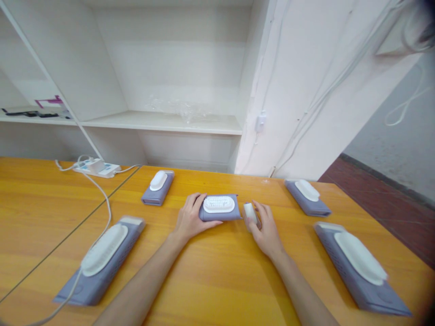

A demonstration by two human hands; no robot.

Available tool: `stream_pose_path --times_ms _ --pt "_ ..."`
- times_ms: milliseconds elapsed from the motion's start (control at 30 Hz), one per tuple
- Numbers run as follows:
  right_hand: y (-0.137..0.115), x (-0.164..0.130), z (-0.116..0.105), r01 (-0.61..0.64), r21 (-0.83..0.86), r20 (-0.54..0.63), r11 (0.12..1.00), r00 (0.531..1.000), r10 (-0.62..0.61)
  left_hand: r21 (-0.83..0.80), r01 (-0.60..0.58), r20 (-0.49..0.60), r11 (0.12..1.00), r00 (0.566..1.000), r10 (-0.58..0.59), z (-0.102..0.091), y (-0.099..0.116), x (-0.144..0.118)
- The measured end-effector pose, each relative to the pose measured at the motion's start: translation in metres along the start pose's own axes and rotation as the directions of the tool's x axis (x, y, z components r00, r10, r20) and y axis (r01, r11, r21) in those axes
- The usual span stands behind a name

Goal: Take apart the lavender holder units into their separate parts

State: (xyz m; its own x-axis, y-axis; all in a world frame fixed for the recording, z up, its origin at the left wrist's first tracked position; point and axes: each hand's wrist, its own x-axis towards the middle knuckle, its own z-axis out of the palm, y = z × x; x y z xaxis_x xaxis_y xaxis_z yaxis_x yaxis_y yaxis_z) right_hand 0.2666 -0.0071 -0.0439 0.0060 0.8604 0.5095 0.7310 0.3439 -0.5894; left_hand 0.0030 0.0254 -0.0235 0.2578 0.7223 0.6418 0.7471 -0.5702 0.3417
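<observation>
Near the middle of the table, my left hand [192,217] grips the left end of a grey-purple rectangular case [217,216]. A white oval piece [219,204] with a bumpy, bristle-like surface sits on its upper side. Just to the right, my right hand [267,231] pinches a small grey block with a white face [250,212]. A narrow gap separates the block from the case's right end. Exactly what the block is, I cannot make out; my fingers cover part of it.
Similar cases with white oval tops lie at back left [158,188], front left [98,258], back right [307,197] and front right [362,267]. A white cable [108,208] crosses the left case from a power strip [102,168]. Behind the table [210,280] stands a shelf [163,121] with clear plastic.
</observation>
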Motion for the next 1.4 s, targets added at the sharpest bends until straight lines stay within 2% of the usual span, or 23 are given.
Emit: stream_pose_path --times_ms 333,600,767,1133,1267,1400 --pt "-0.0075 0.0004 0.0014 0.06 -0.17 0.022 0.984 0.998 -0.057 0.024 -0.008 0.032 1.0 0.999 0.008 0.0004 0.001 0.0001" --pt "-0.0061 -0.0007 0.0066 -0.008 -0.197 -0.058 0.98 0.998 -0.004 0.031 -0.007 0.064 0.999 0.998 0.005 0.0001 0.0015 0.0001" --pt "-0.0078 -0.0019 0.0062 -0.014 -0.262 0.005 0.965 1.0 0.015 0.044 0.001 0.085 0.999 0.996 -0.005 0.0011 0.0013 -0.0006" --pt "-0.0077 -0.0036 0.0045 -0.017 -0.352 0.021 0.936 0.999 0.026 0.035 -0.029 0.206 0.999 0.978 0.021 0.0028 0.0003 0.0001" --pt "-0.0081 -0.0035 0.0044 -0.032 -0.388 -0.013 0.921 0.999 0.029 0.018 -0.013 0.243 1.0 0.97 0.009 0.0023 0.0 -0.0004" --pt "-0.0067 -0.0032 0.0049 -0.064 -0.405 -0.06 0.912 0.997 0.043 -0.015 -0.042 0.198 0.999 0.979 0.044 0.0024 -0.002 0.0022"
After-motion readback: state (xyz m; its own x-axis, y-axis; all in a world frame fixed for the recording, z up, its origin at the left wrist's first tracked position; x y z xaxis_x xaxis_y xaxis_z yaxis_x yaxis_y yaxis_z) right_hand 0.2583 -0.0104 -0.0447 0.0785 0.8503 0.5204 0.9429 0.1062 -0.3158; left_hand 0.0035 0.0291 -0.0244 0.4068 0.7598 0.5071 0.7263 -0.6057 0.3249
